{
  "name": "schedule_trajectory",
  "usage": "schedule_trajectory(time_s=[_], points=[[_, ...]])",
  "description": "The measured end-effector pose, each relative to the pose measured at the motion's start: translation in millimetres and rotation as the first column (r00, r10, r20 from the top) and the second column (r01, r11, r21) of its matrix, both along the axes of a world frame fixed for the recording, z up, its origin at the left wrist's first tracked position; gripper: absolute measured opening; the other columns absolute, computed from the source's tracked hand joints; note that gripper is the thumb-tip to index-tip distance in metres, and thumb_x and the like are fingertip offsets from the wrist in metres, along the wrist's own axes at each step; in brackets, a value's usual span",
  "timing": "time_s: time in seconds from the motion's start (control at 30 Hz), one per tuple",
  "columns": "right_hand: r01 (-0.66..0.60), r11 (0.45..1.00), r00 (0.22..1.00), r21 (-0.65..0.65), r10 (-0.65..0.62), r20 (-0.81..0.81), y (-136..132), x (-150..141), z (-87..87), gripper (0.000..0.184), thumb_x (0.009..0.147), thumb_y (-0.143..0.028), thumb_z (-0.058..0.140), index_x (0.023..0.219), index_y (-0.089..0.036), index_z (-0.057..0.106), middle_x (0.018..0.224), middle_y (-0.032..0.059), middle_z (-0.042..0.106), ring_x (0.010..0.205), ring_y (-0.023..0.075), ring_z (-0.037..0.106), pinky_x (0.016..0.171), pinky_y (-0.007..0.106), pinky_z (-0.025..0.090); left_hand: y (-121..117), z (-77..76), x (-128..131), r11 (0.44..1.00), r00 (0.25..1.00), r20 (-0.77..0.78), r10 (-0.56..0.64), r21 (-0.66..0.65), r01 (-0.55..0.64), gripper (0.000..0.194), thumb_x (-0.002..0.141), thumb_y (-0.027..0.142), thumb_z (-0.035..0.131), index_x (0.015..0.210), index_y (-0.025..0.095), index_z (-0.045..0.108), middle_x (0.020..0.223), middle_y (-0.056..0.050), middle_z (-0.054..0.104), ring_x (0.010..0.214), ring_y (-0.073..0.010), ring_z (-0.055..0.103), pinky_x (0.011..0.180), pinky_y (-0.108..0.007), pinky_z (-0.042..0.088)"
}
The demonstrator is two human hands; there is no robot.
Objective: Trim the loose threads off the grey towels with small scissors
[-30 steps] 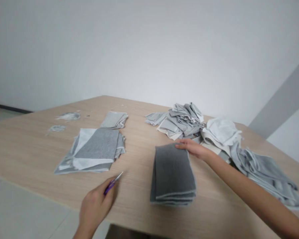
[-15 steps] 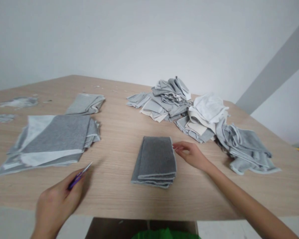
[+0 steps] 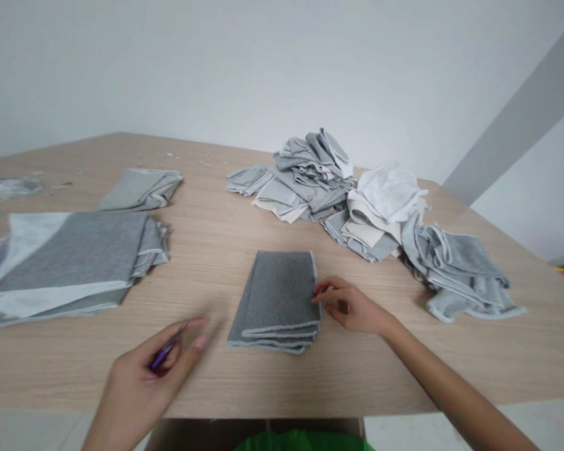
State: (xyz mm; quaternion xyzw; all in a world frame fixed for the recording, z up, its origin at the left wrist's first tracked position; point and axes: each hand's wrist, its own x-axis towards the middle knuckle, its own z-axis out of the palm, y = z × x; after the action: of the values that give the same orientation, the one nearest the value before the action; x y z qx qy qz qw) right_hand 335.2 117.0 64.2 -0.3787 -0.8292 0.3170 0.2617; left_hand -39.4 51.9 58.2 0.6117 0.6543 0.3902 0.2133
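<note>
Right hand [image 3: 350, 307] is meeting the edge of a dark grey cloth stack [image 3: 279, 291]

Nearest to me, a bit of green fabric [image 3: 301, 441] is showing at the bottom centre of the frame, just below the edge of the wooden table [image 3: 216, 232]. At the lower left, the left hand [image 3: 143, 382] is hovering over the tabletop with thumb and forefinger spreading apart, while its other fingers are curling around a small purple-handled tool [image 3: 162, 357] with a thin metal tip. Around those fingertips the picture is blurring a little.

The dark grey cloth stack is lying just below the centre of the frame, between the two hands, its folded layers fanning slightly and its pale stitched edges facing the near side. The right hand is reaching in from the lower right, its bent fingertips touching the stack's right side; whether they are pinching a layer, I cannot tell.

At the left, a broad grey and white stack [image 3: 84, 250] is spreading across the table, and a smaller folded light grey cloth [image 3: 141, 188] is lying just behind it. At the right, a rumpled grey heap [image 3: 470, 269] is slumping beside a white bundle [image 3: 390, 191]. Farther back, right of centre, a tall jumble of grey pieces [image 3: 310, 169] is piling up before the pale wall [image 3: 216, 62].
</note>
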Motion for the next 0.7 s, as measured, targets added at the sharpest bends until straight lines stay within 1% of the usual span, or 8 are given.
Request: schedule_trajectory(time_s=[0.1,0.17,0.23,0.33,0.43,0.53,0.6,0.7], points=[[-0.026,0.997,1.000,0.066,0.026,0.001,0,4,-2.2,0.046,0.081,0.001,0.062,0.118,-0.025,0.073,0.127,0.0113,0.061,0.113,0.0225,0.059,0.076,0.029,0.056,7,-0.6,27,0.982,0.983,-0.002,-0.186,-0.045,0.186,0.055,0.078,0.060,0.066,0.112,0.018,0.074,0.051,0.008,0.039,0.046,-0.0108,0.040,0.045,-0.022,0.035],[-0.050,0.991,0.999,0.127,0.049,0.013,0,5,-2.8,0.044,0.083,0.000,0.063,0.118,-0.025,0.073,0.126,0.0105,0.063,0.113,0.0225,0.059,0.090,0.037,0.055,12,-4.4,42,0.961,0.964,-0.019,-0.266,-0.087,0.263,0.053,0.081,0.057,0.065,0.114,0.018,0.073,0.052,0.007,0.045,0.047,-0.0110,0.042,0.045,-0.022,0.035],[-0.078,0.981,0.997,0.178,0.074,0.031,0,5,-2.8,0.042,0.085,-0.002,0.063,0.118,-0.025,0.073,0.125,0.0102,0.063,0.112,0.0223,0.059,0.096,0.040,0.052,17,-9.0,52,0.945,0.950,-0.035,-0.309,-0.118,0.303,0.047,0.080,0.053,0.067,0.114,0.020,0.074,0.058,0.004,0.058,0.049,-0.0118,0.048,0.047,-0.023,0.039],[-0.121,0.966,0.992,0.227,0.108,0.068,2,4,-2.8,0.037,0.088,-0.006,0.062,0.119,-0.024,0.073,0.125,0.0115,0.063,0.112,0.0225,0.060,0.096,0.039,0.052,23,-13.9,57,0.928,0.929,-0.111,-0.353,-0.166,0.333,0.042,0.082,0.049,0.067,0.117,0.026,0.073,0.073,0.002,0.073,0.053,-0.0136,0.058,0.053,-0.024,0.046],[-0.151,0.960,0.987,0.235,0.133,0.089,4,4,-4.2,0.033,0.091,-0.009,0.060,0.120,-0.021,0.072,0.123,0.0133,0.064,0.112,0.0222,0.060,0.096,0.038,0.052,26,-15.9,57,0.921,0.901,-0.217,-0.377,-0.195,0.338,0.039,0.085,0.051,0.064,0.117,0.030,0.072,0.083,0.001,0.078,0.059,-0.0157,0.066,0.058,-0.025,0.051],[-0.149,0.964,0.988,0.220,0.139,0.061,7,5,-7.2,0.031,0.092,-0.010,0.060,0.118,-0.020,0.072,0.121,0.0139,0.065,0.109,0.0212,0.061,0.094,0.037,0.052,26,-18.3,54,0.921,0.889,-0.249,-0.384,-0.172,0.350,0.039,0.086,0.053,0.062,0.115,0.030,0.074,0.092,0.000,0.080,0.069,-0.0182,0.072,0.063,-0.026,0.055],[-0.137,0.966,0.991,0.221,0.134,0.028,8,7,-9.5,0.029,0.092,-0.011,0.059,0.117,-0.019,0.073,0.119,0.0136,0.066,0.107,0.0207,0.062,0.093,0.036,0.052,25,-20.3,52,0.918,0.882,-0.258,-0.394,-0.158,0.364,0.040,0.086,0.054,0.062,0.115,0.030,0.074,0.094,-0.001,0.080,0.070,-0.0185,0.073,0.065,-0.026,0.056],[-0.126,0.965,0.991,0.228,0.132,-0.010,10,8,-12.0,0.027,0.092,-0.011,0.060,0.114,-0.020,0.074,0.115,0.0128,0.067,0.106,0.0205,0.062,0.093,0.036,0.052,24,-21.7,48,0.914,0.868,-0.286,-0.405,-0.160,0.374,0.042,0.084,0.056,0.063,0.116,0.032,0.074,0.090,0.001,0.080,0.060,-0.0164,0.069,0.057,-0.025,0.054]])
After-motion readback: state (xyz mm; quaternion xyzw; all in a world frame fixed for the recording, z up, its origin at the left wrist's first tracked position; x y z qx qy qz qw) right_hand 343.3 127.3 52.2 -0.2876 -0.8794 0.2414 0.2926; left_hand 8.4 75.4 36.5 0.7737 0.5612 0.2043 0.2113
